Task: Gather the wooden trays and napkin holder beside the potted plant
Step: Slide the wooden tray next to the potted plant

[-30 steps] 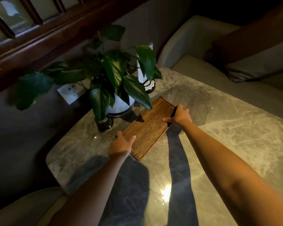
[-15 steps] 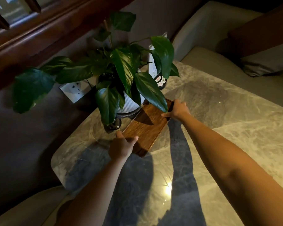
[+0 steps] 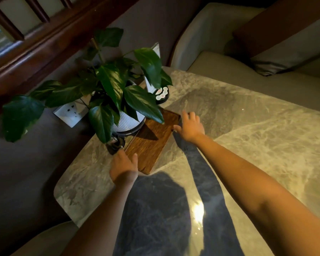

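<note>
A brown wooden tray (image 3: 150,143) lies flat on the marble table (image 3: 248,137), tucked against the potted plant (image 3: 118,100) in its white ribbed pot; leaves overhang its far end. My left hand (image 3: 125,166) rests at the tray's near left corner, thumb on the tray edge. My right hand (image 3: 189,126) hovers at the tray's far right edge with fingers spread, holding nothing. A pale upright holder (image 3: 155,71) on a dark round base with buttons stands behind the plant, partly hidden by leaves.
A small dark glass object (image 3: 116,143) sits by the pot at the table's left edge. A wall socket (image 3: 71,113) is behind the plant. Beige sofa seats (image 3: 229,67) with a cushion line the far side.
The tray has slid further toward the pot, under the leaves. My right hand has let go of its edge and spread its fingers; my left hand has followed the near corner.
</note>
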The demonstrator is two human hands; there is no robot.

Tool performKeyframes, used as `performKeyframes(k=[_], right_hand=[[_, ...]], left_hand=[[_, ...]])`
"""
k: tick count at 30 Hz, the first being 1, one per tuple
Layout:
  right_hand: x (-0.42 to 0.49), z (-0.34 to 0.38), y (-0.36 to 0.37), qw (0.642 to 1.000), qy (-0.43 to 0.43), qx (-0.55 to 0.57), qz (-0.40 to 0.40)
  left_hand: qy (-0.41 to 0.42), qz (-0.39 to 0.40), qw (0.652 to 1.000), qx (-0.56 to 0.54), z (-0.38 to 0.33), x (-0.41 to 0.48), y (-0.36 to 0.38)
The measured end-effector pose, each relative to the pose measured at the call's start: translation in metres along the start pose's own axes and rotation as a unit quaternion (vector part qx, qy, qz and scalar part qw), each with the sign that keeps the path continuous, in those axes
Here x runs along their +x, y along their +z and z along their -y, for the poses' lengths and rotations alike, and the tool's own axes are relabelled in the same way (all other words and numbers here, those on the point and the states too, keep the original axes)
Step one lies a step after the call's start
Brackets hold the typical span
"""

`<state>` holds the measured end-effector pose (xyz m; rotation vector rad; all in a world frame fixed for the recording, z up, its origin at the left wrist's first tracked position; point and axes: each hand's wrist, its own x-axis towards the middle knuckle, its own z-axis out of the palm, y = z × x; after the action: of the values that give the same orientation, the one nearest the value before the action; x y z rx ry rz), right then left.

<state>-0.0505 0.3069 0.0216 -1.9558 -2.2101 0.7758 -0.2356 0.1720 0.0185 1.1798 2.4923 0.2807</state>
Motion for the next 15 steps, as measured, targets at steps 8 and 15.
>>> performKeyframes(k=[8, 15], right_hand=[[-0.075, -0.048, -0.040, 0.992, -0.047, -0.080, -0.086], [-0.162, -0.128, -0.084, 0.988, 0.030, -0.100, -0.117]], left_hand=[[0.213, -0.079, 0.969, 0.098, -0.044, -0.049, 0.006], [0.335, -0.021, 0.931, 0.142, -0.126, -0.118, 0.033]])
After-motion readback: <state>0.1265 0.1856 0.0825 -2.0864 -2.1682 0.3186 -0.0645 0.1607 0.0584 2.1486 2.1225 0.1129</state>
